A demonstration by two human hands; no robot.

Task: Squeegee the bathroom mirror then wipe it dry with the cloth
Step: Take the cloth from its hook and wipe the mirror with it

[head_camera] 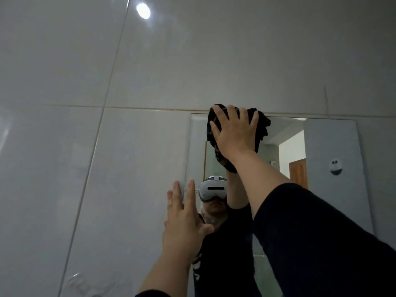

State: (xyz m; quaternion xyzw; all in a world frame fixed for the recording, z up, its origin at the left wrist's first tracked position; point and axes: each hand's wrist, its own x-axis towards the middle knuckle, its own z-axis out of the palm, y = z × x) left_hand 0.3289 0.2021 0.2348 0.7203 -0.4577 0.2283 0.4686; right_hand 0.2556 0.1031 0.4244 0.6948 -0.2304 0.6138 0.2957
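The rectangular bathroom mirror (334, 189) hangs on the grey tiled wall. My right hand (234, 133) presses a dark crumpled cloth (262, 125) flat against the mirror's top edge, near its upper left corner. My left hand (184, 219) rests flat, fingers spread, on the mirror's left edge and the tile beside it, holding nothing. The mirror reflects a person in a white headset and dark top. No squeegee is in view.
Large glossy grey wall tiles (128, 71) surround the mirror. A ceiling light reflects as a bright spot (143, 10) at the upper left. The mirror's right part reflects a small round wall fitting (335, 166) and a wooden door (298, 173).
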